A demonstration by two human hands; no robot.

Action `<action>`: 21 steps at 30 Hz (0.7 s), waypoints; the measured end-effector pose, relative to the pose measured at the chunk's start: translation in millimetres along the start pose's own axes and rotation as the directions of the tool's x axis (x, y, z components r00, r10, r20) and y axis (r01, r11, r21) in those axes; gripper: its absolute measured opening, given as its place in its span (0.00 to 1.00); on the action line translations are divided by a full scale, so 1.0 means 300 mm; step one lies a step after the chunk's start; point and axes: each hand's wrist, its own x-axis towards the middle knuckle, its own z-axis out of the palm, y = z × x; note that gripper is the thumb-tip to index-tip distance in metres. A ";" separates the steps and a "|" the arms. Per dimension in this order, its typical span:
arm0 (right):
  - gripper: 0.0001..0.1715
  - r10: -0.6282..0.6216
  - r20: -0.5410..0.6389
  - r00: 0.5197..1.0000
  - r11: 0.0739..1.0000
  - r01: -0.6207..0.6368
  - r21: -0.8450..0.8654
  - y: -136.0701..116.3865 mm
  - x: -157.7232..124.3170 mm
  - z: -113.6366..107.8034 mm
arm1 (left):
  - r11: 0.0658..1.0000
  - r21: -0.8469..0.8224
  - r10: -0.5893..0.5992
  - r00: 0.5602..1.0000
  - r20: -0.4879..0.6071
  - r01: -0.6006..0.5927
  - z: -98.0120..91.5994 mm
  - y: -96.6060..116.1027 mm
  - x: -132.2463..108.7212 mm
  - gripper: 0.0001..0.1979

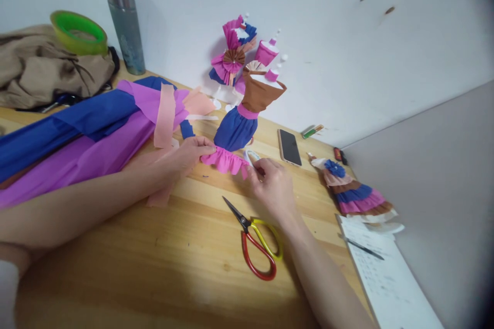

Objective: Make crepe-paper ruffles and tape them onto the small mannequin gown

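Observation:
A pink ruffled paper strip (pixel 224 160) stretches between my two hands, along the bottom of a small mannequin's blue paper skirt (pixel 236 128). My left hand (pixel 193 153) pinches its left end, while my right hand (pixel 272 185) closes on the right end, beside a white ring-shaped item (pixel 251 156) partly hidden by the fingers. Above the skirt, the mannequin wears a brown paper top (pixel 262 91) and a pink waistband. Scissors (pixel 252 239) with one red and one yellow handle lie just below my right hand, blades apart.
Blue and purple crepe paper (pixel 96 128) spreads across the left, near a flask (pixel 125 25) and a green tape roll (pixel 77 33) on brown cloth. Other dressed mannequins (pixel 233 56) stand by the wall. At right are a phone (pixel 289 146), a paper dress (pixel 357 193) and a notebook (pixel 386 277).

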 end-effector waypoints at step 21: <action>0.13 -0.186 -0.055 0.981 0.981 0.182 -0.068 -0.059 -0.034 0.021 | 0.993 -0.113 0.040 0.998 0.047 -0.035 -0.029 0.012 0.019 0.04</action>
